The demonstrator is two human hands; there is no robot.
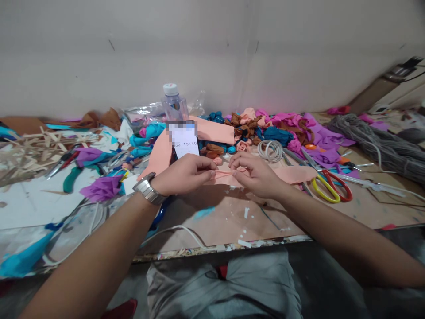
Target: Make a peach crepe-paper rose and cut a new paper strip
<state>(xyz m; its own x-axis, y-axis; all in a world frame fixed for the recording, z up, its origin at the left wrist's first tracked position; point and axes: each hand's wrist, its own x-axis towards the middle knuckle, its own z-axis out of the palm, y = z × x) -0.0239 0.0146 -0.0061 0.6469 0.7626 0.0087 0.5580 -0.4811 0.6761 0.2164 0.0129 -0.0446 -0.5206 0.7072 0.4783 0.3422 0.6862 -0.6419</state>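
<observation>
Left hand (186, 175) and right hand (254, 175) near mid-frame, facing each other across a small gap. Between them a peach paper strip (223, 178), just right of the frame's centre, gathered into narrow folds. Grip: thumb and fingertips of each hand pinched together on the strip, one hand at either end of the gathered part. A broad, flat peach piece runs out beyond the right hand toward centre right; whether it is one with the pinched strip, cannot tell. Metal watch (149, 188) on the left wrist. Behind the left hand a phone (186, 144) stands tilted, timer digits on screen, its top blurred out; a clear bottle (174, 103) with white cap just behind it. Wider peach paper lies around the phone. Upper middle: a heap of crumpled paper pieces (279, 134) in brown, teal, pink and purple. Coil of pale wire (270, 151) behind the right hand. Scissors handles (324, 190), one loop yellow, one red, at centre right, near the peach end. Bundle of grey wire (368, 137) farther right. Left side: wooden sticks (53, 144), a green handle (71, 177), and a purple paper flower (102, 188) near the watch.
</observation>
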